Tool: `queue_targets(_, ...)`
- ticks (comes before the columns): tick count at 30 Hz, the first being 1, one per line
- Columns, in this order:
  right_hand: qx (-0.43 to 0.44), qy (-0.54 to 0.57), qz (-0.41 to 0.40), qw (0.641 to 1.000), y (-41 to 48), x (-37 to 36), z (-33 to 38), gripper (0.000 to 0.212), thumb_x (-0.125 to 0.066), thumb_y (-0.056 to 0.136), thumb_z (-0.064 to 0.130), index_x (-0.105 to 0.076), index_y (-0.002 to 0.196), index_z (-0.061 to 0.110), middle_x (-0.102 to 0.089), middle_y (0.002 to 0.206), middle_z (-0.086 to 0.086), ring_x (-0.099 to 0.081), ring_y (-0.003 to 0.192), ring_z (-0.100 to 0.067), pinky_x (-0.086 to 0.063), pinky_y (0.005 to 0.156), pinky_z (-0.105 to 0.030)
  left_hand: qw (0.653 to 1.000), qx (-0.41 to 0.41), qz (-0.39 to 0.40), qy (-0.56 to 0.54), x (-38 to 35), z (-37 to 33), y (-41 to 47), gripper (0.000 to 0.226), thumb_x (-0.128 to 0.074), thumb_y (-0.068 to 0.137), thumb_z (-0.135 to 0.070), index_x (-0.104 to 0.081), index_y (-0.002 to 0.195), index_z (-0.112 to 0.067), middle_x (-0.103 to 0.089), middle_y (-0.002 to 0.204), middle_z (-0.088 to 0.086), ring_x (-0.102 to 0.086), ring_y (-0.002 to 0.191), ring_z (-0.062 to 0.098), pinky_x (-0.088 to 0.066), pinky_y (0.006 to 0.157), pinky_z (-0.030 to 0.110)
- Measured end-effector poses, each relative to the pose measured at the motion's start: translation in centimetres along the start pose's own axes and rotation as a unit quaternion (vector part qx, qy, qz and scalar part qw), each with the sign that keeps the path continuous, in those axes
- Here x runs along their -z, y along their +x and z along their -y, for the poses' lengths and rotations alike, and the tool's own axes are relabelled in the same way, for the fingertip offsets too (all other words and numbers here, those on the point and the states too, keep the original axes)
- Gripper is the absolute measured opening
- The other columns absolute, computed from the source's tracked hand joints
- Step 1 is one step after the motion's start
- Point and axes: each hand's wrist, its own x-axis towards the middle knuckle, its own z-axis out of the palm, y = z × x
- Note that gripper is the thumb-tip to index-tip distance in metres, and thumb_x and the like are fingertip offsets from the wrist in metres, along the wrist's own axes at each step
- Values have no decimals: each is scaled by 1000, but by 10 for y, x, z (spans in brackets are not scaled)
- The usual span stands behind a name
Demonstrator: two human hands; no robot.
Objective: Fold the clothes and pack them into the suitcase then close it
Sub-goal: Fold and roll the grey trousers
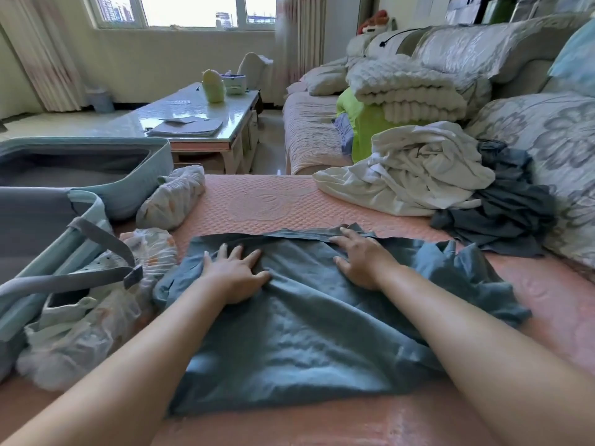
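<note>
Head view: pressing flat on the garment with left hand and right hand, fingers straight and spread, gripping nothing. Lies spread on the pink sofa, just right of the open suitcase holding patterned clothes. Beyond its right edge, white pile touching dark pile.

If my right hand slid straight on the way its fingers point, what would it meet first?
The right hand, flat on the blue-grey garment, would first cross that garment's folded far edge. Past it looks like bare pink cover; the white clothes pile seems off to the right.
</note>
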Motion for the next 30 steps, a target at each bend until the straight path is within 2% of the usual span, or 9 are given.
queue_targets(3,-32,-35,-124,991,-13,19,-30,47,-48,98,27,-46,145,26,-41,152,-5,-49,131,-29,-35,106,-39,996,-27,-87,1,9,-35,-1,61,-38,96,-55,-25,153,-39,-28,160,0,-24,146,23,-19,117,45)
queue_targets(5,-111,-87,-160,977,-20,30,-58,40,-44,97,24,-53,137,21,-51,139,-9,-54,120,-31,-40,97,-39,985,-93,-144,22,14,-64,-2,56,-40,95,-43,-32,150,-36,-35,154,-6,-34,139,20,-30,110,39)
queue_targets(8,-257,-119,-120,951,-35,41,-99,41,-40,99,28,-53,133,12,-50,135,-15,-52,121,-34,-44,95,-40,973,-172,-154,8,23,-110,4,49,-31,100,-30,-37,148,-32,-35,153,-10,-42,134,16,-44,101,34)
queue_targets(11,-324,-88,-46,941,-47,45,-127,54,-46,94,52,-58,128,13,-60,131,-10,-59,118,-29,-45,85,-34,972,-182,-151,12,27,-152,19,49,-42,103,-22,-34,151,-30,-32,153,-13,-52,127,15,-46,84,29)
queue_targets(13,-316,-50,-28,947,-53,43,-140,56,-55,86,63,-64,119,18,-65,125,-6,-62,113,-26,-44,79,-32,969,-204,-132,47,24,-176,32,50,-43,103,-23,-33,152,-28,-27,156,-13,-44,136,16,-46,90,33)
queue_targets(16,-247,40,-64,966,-53,38,-151,30,-66,84,50,-75,104,30,-69,120,4,-62,110,-22,-45,79,-28,974,-181,-132,17,27,-199,44,47,-41,105,-27,-34,151,-26,-32,155,-6,-42,134,19,-46,98,37)
queue_targets(21,-249,142,-193,938,-41,35,-153,14,-67,86,38,-77,95,34,-61,118,5,-62,107,-20,-45,80,-27,977,-124,-169,-24,30,-210,67,29,-48,100,-36,-55,127,-30,-64,124,3,-63,106,27,-50,79,34)
queue_targets(26,-250,186,-267,912,-36,31,-160,13,-64,89,31,-76,95,29,-62,100,12,-64,97,-15,-41,70,-25,978,-100,-178,-36,37,-216,83,29,-49,98,-36,-61,125,-30,-66,122,4,-62,108,26,-46,75,30)
queue_targets(30,-254,246,-311,882,-32,39,-160,16,-64,92,29,-77,99,23,-77,94,0,-68,93,-21,-49,75,-25,937,-40,-259,-231,41,-214,89,23,-50,98,-25,-66,113,-21,-68,112,15,-62,103,35,-44,79,33)
